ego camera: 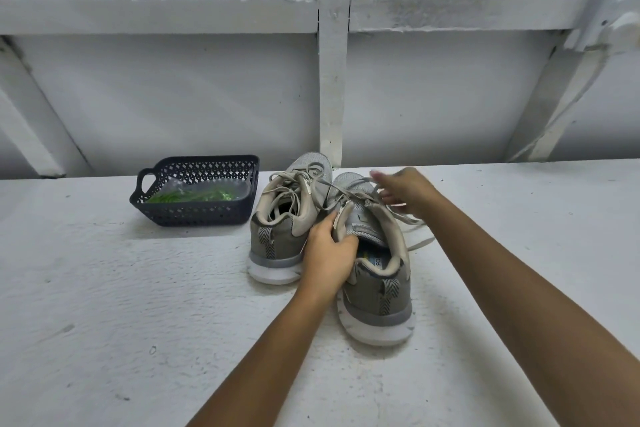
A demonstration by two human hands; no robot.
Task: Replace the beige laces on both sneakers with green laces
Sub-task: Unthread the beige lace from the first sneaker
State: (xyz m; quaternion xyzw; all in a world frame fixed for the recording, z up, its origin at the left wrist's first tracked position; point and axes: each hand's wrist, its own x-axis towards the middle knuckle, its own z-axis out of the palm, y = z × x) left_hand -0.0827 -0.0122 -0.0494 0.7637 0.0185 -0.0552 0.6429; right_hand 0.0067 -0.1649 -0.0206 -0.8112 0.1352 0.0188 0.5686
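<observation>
- Left hand (329, 250): fingers curled round the tongue and inner collar of the near sneaker (377, 302). Probably pins the shoe and holds the throat open so the lace can run out.
- Right hand (405, 191): over the eyelet area of the same shoe, down among the beige laces (415, 218). Fingers are motion-blurred, so I cannot tell whether it pinches a strand or only touches them.
- Hands are apart, one either side of the shoe's throat.
- Near sneaker: heel toward the person, toe toward the bench's back edge. Laces are untied, with loose ends trailing off its right side onto the bench (104, 288).
- Far sneaker (277, 239): just left of the near one, touching or almost touching, same heading. It carries beige laces, loose and bunched over the opening.
- Basket (152, 215): dark plastic, left of the shoes near the back edge, close to the far sneaker. Green laces (187, 197) lie inside in what looks like a clear bag, parked within reach for later.
- Wall (173, 97): white framed panels directly behind the back edge.
- Judgement: early stage, unlacing the first shoe. No green lace is out of the basket.
</observation>
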